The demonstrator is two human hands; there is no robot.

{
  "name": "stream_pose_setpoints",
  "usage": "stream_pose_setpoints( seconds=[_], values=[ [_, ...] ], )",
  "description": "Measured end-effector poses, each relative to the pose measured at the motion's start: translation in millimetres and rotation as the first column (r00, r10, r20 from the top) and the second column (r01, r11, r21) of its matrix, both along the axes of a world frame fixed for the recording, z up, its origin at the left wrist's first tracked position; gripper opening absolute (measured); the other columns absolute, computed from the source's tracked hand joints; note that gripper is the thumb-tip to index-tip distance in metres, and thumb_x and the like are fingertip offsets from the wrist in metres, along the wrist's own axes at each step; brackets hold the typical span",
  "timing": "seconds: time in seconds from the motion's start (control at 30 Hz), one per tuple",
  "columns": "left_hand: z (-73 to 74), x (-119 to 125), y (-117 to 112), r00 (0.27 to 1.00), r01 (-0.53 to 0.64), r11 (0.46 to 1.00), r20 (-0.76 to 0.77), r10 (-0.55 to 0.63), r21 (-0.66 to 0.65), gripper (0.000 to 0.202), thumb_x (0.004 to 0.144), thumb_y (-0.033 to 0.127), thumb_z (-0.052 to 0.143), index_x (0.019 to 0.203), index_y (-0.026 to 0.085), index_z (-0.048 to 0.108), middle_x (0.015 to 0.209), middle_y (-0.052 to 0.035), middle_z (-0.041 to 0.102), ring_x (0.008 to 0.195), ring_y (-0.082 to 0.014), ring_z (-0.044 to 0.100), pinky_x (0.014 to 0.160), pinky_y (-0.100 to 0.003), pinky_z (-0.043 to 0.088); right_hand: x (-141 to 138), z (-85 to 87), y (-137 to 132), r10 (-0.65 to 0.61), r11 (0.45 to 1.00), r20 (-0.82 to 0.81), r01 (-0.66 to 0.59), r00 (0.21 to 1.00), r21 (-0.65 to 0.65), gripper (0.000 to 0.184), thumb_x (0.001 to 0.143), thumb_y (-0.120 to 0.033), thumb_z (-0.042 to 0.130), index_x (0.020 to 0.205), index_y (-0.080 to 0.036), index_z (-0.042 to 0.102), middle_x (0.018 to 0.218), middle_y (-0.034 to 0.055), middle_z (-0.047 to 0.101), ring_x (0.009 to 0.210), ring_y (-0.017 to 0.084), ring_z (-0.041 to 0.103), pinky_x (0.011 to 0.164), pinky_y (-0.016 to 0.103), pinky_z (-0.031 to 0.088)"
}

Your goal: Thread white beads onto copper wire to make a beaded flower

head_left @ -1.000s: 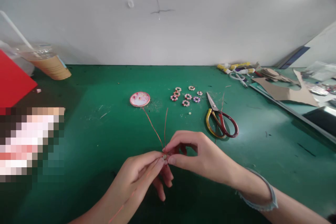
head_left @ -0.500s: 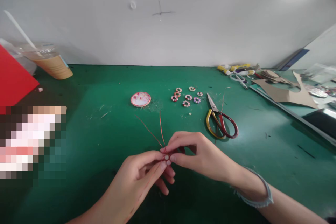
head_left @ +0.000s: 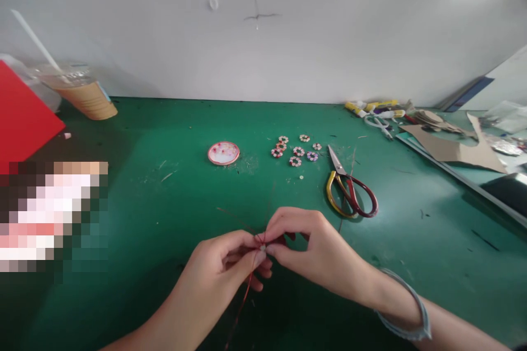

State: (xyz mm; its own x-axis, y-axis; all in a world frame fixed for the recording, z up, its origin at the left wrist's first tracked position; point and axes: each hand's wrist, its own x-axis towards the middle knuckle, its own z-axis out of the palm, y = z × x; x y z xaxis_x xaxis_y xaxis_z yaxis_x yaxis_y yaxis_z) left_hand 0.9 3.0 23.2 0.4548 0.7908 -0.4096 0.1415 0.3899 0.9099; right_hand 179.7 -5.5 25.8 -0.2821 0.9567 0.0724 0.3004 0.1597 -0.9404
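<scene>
At the lower middle, my left hand (head_left: 224,271) and my right hand (head_left: 307,238) meet fingertip to fingertip. Both are closed in a pinch on a small beaded cord (head_left: 262,248); a whitish bead shows between the thumbs, and the fingers hide the rest. One red cord end (head_left: 247,293) hangs down past my left thumb. Other thin ends stretch up and away, faint and blurred. Beyond the hands lie several small bead rings (head_left: 295,161) in white, red and purple. Left of them is a shallow round dish (head_left: 223,163) with pink and red beads in it.
Scissors (head_left: 352,194) with yellow and dark red handles lie right of the rings, over a thin strand. Cardboard scraps (head_left: 448,145), a long metal-edged strip (head_left: 465,178) and glue tubes (head_left: 374,108) crowd the right. A tilted drink cup (head_left: 88,98) and red sheet (head_left: 24,115) stand left.
One red cord end that pointed up now hangs down below my left thumb. My right fingers have closed in nearer my left fingertips. The view has shifted slightly.
</scene>
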Motion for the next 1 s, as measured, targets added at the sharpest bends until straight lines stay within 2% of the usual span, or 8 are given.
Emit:
stream_pose_setpoints(
  seconds=[0.17, 0.43, 0.83, 0.93, 1.0],
  values=[
    [-0.2, -0.1, 2.2, 0.998, -0.066, 0.997, 0.018, 0.066, 0.029, 0.011, 0.081, 0.027, 0.067, 0.076, 0.019, 0.062, 0.07, 0.0012, 0.066, 0.062, -0.0147, 0.061, 0.054, -0.023, 0.053, -2.4, -3.4, -2.6, -0.036, 0.997, -0.028, 0.033, 0.999, -0.072, 0.02, 0.076, -0.003, 0.06, 0.081, -0.019, 0.071, 0.076, -0.0012, 0.067, 0.072, 0.012, 0.062, 0.065, 0.022, 0.047],
    [-7.6, -1.3, 5.4, 0.992, -0.05, 0.998, 0.117, 0.053, -0.029, 0.01, 0.082, 0.025, 0.067, 0.078, 0.018, 0.06, 0.07, 0.0002, 0.068, 0.07, -0.0168, 0.065, 0.057, -0.024, 0.054, -2.2, -8.0, -1.2, -0.072, 0.984, -0.053, 0.062, 0.996, -0.169, 0.013, 0.077, -0.009, 0.063, 0.073, -0.019, 0.07, 0.081, 0.0012, 0.071, 0.078, 0.017, 0.065, 0.069, 0.027, 0.05],
    [-3.5, -2.6, 5.7, 0.995, -0.015, 0.998, 0.098, 0.02, -0.054, 0.01, 0.083, 0.023, 0.067, 0.079, 0.018, 0.06, 0.068, 0.0002, 0.071, 0.067, -0.015, 0.066, 0.062, -0.024, 0.051, -4.3, -8.9, -3.5, -0.078, 0.986, -0.03, 0.072, 0.997, -0.152, 0.015, 0.074, -0.008, 0.06, 0.073, -0.019, 0.07, 0.08, 0.0007, 0.071, 0.079, 0.017, 0.065, 0.071, 0.028, 0.05],
    [-1.9, -1.7, 5.4, 0.997, -0.019, 0.998, 0.076, 0.023, -0.056, 0.012, 0.081, 0.022, 0.068, 0.075, 0.017, 0.06, 0.066, 0.0004, 0.07, 0.065, -0.0145, 0.064, 0.063, -0.024, 0.051, -4.9, -8.9, -4.0, -0.071, 0.986, -0.008, 0.069, 0.997, -0.152, 0.017, 0.074, -0.007, 0.058, 0.076, -0.018, 0.07, 0.08, 0.0009, 0.071, 0.076, 0.017, 0.065, 0.068, 0.026, 0.05],
    [-1.2, -1.2, 4.4, 0.998, -0.017, 0.999, 0.058, 0.019, -0.044, 0.012, 0.08, 0.022, 0.068, 0.073, 0.017, 0.06, 0.065, 0.0008, 0.07, 0.064, -0.0148, 0.065, 0.063, -0.024, 0.051, -5.2, -7.0, -3.6, -0.056, 0.979, -0.013, 0.052, 0.998, -0.198, 0.017, 0.074, -0.007, 0.056, 0.077, -0.017, 0.069, 0.077, 0.0009, 0.07, 0.072, 0.016, 0.063, 0.064, 0.025, 0.049]
  ],
)
